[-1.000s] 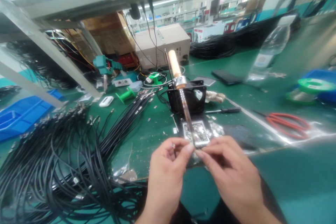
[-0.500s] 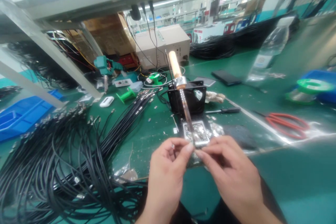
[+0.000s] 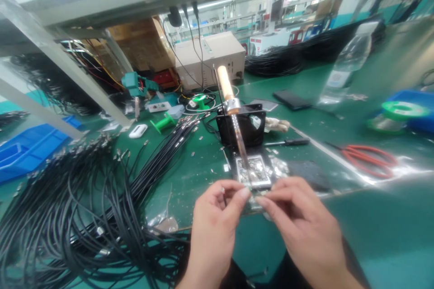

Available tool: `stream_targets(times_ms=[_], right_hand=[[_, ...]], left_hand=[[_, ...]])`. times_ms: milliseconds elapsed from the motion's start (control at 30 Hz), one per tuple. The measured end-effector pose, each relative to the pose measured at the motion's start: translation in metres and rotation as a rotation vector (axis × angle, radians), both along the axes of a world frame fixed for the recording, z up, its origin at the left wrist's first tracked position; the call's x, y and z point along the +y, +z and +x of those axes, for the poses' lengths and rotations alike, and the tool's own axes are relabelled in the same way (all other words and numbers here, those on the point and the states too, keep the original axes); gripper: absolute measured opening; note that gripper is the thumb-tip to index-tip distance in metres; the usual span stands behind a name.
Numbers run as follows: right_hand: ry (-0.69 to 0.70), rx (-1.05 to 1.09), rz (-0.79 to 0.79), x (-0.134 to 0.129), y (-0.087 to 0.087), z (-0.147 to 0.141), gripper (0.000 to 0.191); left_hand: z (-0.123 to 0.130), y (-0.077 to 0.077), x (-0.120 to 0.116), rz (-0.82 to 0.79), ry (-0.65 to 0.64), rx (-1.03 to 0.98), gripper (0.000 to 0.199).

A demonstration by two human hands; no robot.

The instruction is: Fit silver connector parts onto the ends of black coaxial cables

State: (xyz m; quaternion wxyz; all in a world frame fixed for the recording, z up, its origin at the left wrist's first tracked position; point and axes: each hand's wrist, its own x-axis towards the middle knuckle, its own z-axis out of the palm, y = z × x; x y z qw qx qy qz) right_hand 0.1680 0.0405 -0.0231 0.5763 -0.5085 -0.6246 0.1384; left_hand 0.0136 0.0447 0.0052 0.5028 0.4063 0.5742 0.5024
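Observation:
Near the table's front edge, my left hand is closed in a pinch on something too small to make out. A short distance to its right, my right hand also pinches something I cannot make out. The two sets of fingertips are close together, just below the tip of a soldering iron with a wooden handle. The iron slants down from a stand by a black fan. Behind my fingertips is a white-rimmed tray with small shiny pieces in it.
Black cables with metal ends cover the left side. On the right are red-handled scissors, a solder spool and a clear bottle. A screwdriver and a phone-like slab lie behind my right hand.
My right hand has moved slightly to the right, and the gap between the fingertips is a little wider. My left hand has hardly moved.

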Motion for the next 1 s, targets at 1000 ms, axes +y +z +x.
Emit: stream_targets(times_ms=[1000], right_hand=[[0.016,0.049,-0.112,0.0079,-0.0023,-0.0062,0.02]], left_hand=[[0.001,0.0013,0.0054,0.02,-0.021,-0.026,0.027]])
